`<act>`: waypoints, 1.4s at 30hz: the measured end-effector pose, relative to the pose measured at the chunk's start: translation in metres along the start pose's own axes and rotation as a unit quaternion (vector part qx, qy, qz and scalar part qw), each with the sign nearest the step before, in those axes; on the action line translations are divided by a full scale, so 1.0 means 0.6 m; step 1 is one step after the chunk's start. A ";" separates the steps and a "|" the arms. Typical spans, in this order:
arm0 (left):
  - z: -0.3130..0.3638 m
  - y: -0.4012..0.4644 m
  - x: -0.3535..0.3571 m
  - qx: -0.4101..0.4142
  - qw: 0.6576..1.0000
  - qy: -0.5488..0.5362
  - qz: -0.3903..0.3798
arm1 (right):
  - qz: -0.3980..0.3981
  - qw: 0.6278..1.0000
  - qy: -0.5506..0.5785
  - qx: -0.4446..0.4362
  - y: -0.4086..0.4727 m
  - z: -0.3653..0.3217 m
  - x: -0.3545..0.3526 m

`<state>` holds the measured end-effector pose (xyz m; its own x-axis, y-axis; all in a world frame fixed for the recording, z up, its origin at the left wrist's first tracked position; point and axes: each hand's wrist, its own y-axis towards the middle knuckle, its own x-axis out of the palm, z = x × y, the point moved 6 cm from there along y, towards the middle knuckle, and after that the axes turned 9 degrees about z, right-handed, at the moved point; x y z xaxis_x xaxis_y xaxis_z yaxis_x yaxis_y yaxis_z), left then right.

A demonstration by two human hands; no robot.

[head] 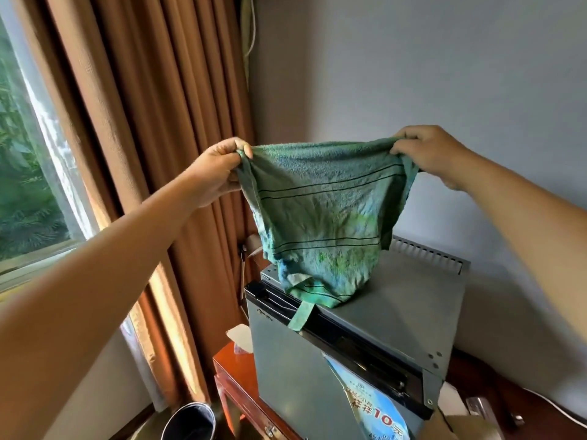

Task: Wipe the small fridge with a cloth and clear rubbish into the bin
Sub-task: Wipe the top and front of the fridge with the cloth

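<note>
Both hands pinch the top corners of the cloth: left hand (pixel 216 169), right hand (pixel 428 154). The cloth (pixel 320 217) hangs spread, its bottom edge resting on the fridge (pixel 409 300) top. Best to fold it into a flat pad before wiping. The bin (pixel 190 420) stands near left.

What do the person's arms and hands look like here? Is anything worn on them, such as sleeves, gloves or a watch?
Both forearms are bare as far as the picture shows: no sleeves are in view. The left hand and the right hand wear no gloves, and no watch, bracelet or ring shows.
</note>
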<state>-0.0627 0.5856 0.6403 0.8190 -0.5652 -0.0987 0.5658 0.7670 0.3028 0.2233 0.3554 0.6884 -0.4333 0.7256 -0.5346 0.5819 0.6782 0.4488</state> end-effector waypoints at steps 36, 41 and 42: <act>-0.094 -0.033 0.124 -0.240 0.952 0.162 -0.095 | -0.109 0.938 -0.014 0.330 -0.078 0.154 0.044; -0.062 -0.055 0.157 -0.212 0.918 0.246 -0.228 | -0.266 0.932 -0.130 0.209 -0.081 0.113 0.036; -0.056 -0.058 0.164 -0.165 0.897 0.328 -0.245 | -0.314 0.913 -0.202 0.168 -0.088 0.109 0.041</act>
<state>0.0013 0.5133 0.5882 0.2837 -0.6419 -0.7124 0.7819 0.5850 -0.2156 0.2270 0.3297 0.6048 -0.5037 0.0589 -0.8619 0.5140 0.8223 -0.2442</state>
